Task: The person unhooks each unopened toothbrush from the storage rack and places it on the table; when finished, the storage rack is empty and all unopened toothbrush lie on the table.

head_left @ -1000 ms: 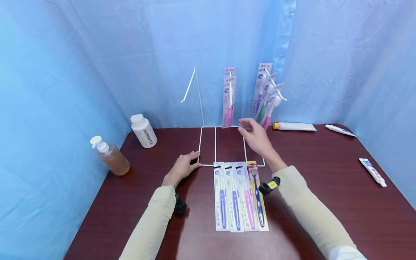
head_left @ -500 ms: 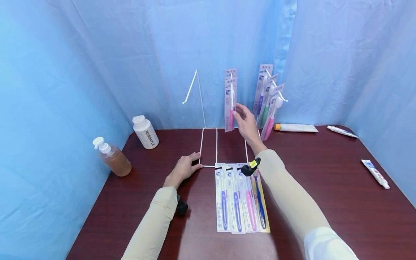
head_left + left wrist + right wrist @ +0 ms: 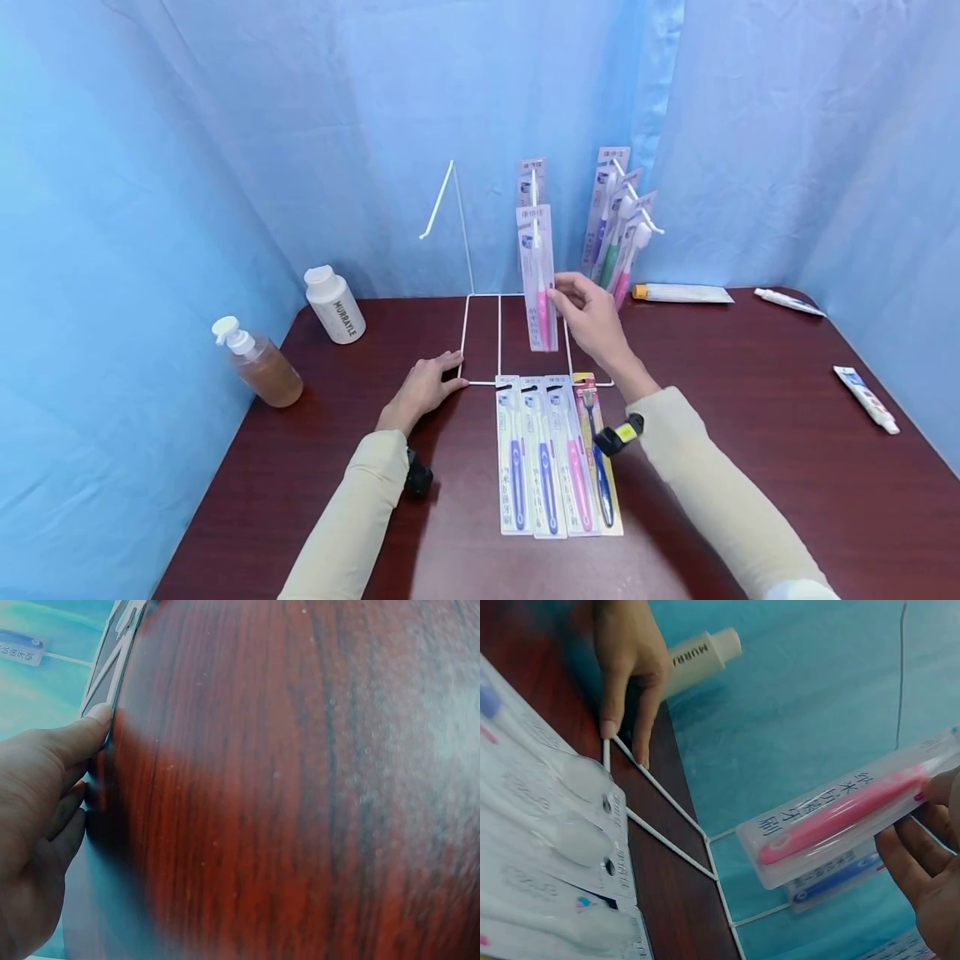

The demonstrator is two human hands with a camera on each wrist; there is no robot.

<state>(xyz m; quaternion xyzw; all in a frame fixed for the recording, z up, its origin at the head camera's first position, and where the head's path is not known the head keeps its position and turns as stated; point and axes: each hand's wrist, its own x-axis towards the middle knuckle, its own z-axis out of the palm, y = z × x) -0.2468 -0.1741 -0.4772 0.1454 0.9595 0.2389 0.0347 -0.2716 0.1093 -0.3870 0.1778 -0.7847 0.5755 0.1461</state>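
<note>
My right hand [image 3: 592,321] pinches a packaged pink toothbrush [image 3: 542,308] by its right edge, thumb in front, fingers behind. The pack hangs upright in front of the middle hook of a white wire rack [image 3: 498,337]; whether the hook still passes through it, I cannot tell. Behind it another packaged toothbrush [image 3: 527,171] hangs on that hook, with a blue handle showing in the right wrist view. My left hand [image 3: 423,387] rests at the rack's front left corner, thumb and fingers touching the base wire. In the left wrist view, the thumb [image 3: 86,731] lies along the wire.
Several packaged toothbrushes [image 3: 546,492] lie side by side before the rack. More packs [image 3: 615,225] hang on the right hook; the left hook [image 3: 437,200] is bare. A white bottle [image 3: 335,307] and pump bottle [image 3: 262,367] stand left; toothpaste tubes [image 3: 682,293] lie right.
My right hand has reached up from the rack's right side, taken hold of the front pink toothbrush pack and drawn it forward and down. The left hand has stayed at the rack's corner.
</note>
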